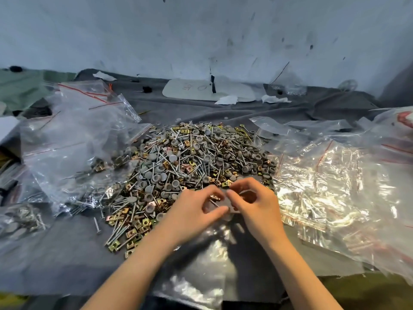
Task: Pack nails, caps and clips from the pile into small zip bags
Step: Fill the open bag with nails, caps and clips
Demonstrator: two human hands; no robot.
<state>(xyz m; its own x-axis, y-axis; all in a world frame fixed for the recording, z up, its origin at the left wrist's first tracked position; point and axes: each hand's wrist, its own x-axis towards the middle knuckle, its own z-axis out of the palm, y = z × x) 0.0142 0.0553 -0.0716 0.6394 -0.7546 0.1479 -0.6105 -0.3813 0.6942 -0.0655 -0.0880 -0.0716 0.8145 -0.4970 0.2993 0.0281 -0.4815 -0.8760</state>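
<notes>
1. Pinching the mouth of a small clear zip bag [225,229]: left hand [196,209] and right hand [257,204], fingers curled.
2. Bag blurred; contents unreadable.
3. Mixed pile of steel nails, grey caps and brass clips [190,157] lies just beyond the hands on grey cloth [67,253].

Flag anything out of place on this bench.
One nail lies alone on the grey cloth, just off the pile. Crumpled paper scraps litter the back. The left hand and right hand pinch a small zip bag; nothing amiss there.
</notes>
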